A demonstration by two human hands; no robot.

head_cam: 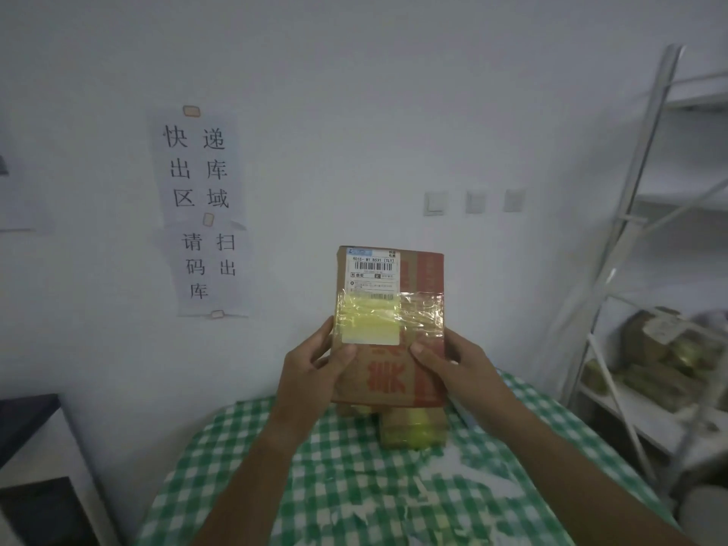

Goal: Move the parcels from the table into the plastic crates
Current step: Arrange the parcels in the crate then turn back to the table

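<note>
Two hands hold one parcel [390, 329] upright in front of us. The left hand [315, 366] clamps its left edge, thumb on the front face, and the right hand [459, 364] clamps the right edge in the same way, so the box stands between both palms, lifted above the table [244, 478].

We judge the step is to carry this parcel to a crate; no crate is in view, so we must first turn and find it. To do it well, we should keep both thumbs pressed on the cardboard and not on the glossy tape, which looks slippery, and keep the box level while we turn.

The box is flat, rectangular brown cardboard with red print, a white shipping label and a wrinkled band of clear tape across the front. Just below the hands another taped parcel [411, 429] lies on the green checked cloth. Further right stands a white metal shelf [646, 230] with more wrapped packages.
</note>
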